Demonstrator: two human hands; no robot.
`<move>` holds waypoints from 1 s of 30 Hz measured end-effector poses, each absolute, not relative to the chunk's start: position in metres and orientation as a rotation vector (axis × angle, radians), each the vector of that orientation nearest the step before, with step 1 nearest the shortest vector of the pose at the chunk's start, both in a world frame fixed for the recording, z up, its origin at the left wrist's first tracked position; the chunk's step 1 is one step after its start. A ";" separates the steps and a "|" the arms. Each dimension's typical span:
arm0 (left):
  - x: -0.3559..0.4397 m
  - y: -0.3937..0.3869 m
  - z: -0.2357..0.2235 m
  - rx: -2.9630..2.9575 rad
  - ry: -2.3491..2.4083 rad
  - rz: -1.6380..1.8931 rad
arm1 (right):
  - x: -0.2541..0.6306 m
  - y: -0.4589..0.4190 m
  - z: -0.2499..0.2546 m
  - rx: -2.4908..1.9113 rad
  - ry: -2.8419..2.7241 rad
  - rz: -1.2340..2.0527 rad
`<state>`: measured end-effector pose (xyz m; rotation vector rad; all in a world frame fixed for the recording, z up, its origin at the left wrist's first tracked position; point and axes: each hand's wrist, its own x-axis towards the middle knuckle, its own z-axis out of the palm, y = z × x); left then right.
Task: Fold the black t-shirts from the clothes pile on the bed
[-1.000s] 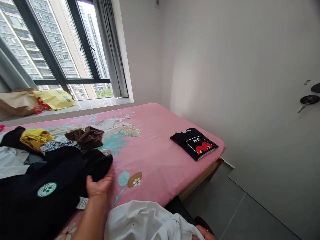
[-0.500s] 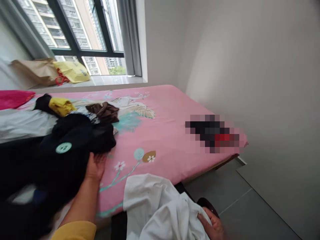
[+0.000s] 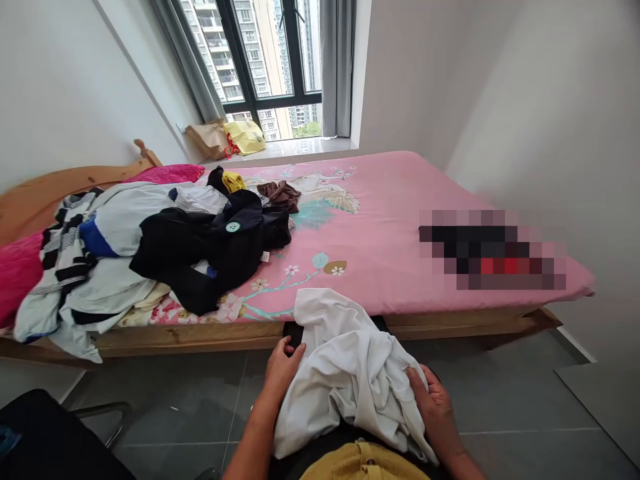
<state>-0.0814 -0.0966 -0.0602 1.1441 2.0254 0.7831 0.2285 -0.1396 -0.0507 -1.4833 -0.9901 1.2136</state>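
A crumpled white garment (image 3: pixel 350 373) lies across my lap, up against the bed's edge. My right hand (image 3: pixel 439 403) is closed on its right side, with the cloth between thumb and fingers. Beside the garment's left edge is my left hand (image 3: pixel 284 365), its thumb and fingers apart and nothing visible between them; the thumb is close to the cloth. On the left of the bed lies a black garment (image 3: pixel 200 247) with a round pale-green badge, part of a heap of clothes.
White clothes (image 3: pixel 135 217), a striped garment (image 3: pixel 65 260), a yellow cloth (image 3: pixel 233 181) and a brown cloth (image 3: pixel 280 193) are heaped on the pink bedsheet (image 3: pixel 390 247). A blurred dark-and-red patch (image 3: pixel 493 250) lies at right. A black chair (image 3: pixel 55 437) stands lower left.
My left hand has left the black garment on the bed and come back beside the white garment on my lap. My right hand keeps its hold. The view has swung left.
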 end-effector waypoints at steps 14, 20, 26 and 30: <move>-0.114 -0.162 0.009 1.047 1.778 1.310 | 0.298 -0.156 -0.052 -1.682 -1.180 0.902; -0.139 -0.163 0.023 0.682 1.709 1.381 | 0.301 -0.132 -0.027 -1.585 -1.073 0.619; -0.159 -0.179 -0.017 0.865 1.839 0.953 | 0.283 -0.158 0.008 -1.504 -1.317 0.619; -0.168 -0.197 -0.027 1.188 1.770 0.586 | 0.252 -0.179 0.005 -1.413 -1.785 0.639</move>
